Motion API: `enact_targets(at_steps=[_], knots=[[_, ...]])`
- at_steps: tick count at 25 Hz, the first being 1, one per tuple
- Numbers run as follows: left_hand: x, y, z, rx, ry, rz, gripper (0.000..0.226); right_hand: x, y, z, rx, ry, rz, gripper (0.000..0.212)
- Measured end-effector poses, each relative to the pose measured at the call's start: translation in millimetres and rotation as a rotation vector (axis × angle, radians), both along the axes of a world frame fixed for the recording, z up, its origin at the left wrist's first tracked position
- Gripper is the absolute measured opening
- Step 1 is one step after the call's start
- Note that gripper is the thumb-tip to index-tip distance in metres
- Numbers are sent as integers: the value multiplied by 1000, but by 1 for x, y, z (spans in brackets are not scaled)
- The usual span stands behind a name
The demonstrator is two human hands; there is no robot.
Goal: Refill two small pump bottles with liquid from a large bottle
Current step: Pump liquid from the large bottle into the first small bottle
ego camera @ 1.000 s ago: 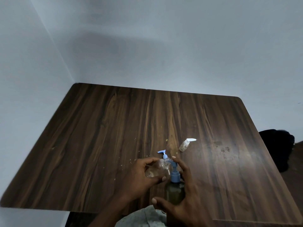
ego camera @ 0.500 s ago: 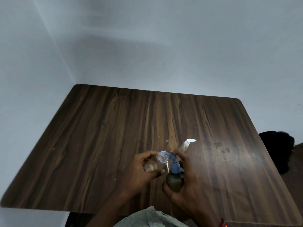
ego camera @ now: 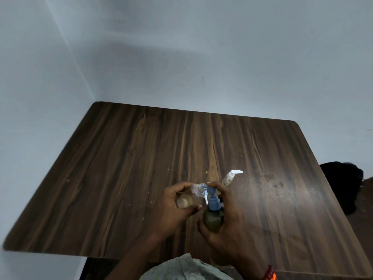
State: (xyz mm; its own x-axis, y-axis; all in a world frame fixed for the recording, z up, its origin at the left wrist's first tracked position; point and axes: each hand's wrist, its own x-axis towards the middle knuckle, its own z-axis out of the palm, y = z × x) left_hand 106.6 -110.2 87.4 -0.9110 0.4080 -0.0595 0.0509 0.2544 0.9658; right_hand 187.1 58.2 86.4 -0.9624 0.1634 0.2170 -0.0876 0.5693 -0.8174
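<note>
The fingers [ego camera: 182, 186] of the left hand [ego camera: 171, 207] are clamped around a small clear bottle [ego camera: 189, 198], which lies tilted with its open neck toward the right, above the bench [ego camera: 121, 168]. A little yellowish liquid sits in its lower end. The fingers [ego camera: 219, 187] of the right hand [ego camera: 228, 221] are closed around a big dark bottle [ego camera: 213, 219]; the index finger rests on top of its blue pump [ego camera: 213, 199]. The pump nozzle meets the neck of the clear bottle. A thin white tube [ego camera: 206, 199] hangs between the 2 bottles; I cannot tell to which part it belongs. Both hands are over the near part of the bench, close together.

Just behind the right hand, a 2nd small bottle [ego camera: 228, 179] stands on the bench with a white pump [ego camera: 236, 172] pointing right. Small pale crumbs [ego camera: 206, 172] lie on the dark wood. On the right wrist is a red bead bracelet [ego camera: 269, 274]. A dark object [ego camera: 341, 182] sits on the floor beyond the right edge of the bench.
</note>
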Motion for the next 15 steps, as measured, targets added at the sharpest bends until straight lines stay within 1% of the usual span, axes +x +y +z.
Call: enact_targets(at_steps=[4,6,13,15], knots=[[-1,-3,4,-18,17,16,45,-4,-1,0,-6,-8,35,90],[-1,-4,3,-25,13,15,45,-2,-1,4,-6,-9,66,90],[1,-5,3,-44,-4,9,45,-5,-5,4,-22,42,13,75],[0,-5,4,-37,-2,-4,45,-6,-3,4,-21,34,45,74]])
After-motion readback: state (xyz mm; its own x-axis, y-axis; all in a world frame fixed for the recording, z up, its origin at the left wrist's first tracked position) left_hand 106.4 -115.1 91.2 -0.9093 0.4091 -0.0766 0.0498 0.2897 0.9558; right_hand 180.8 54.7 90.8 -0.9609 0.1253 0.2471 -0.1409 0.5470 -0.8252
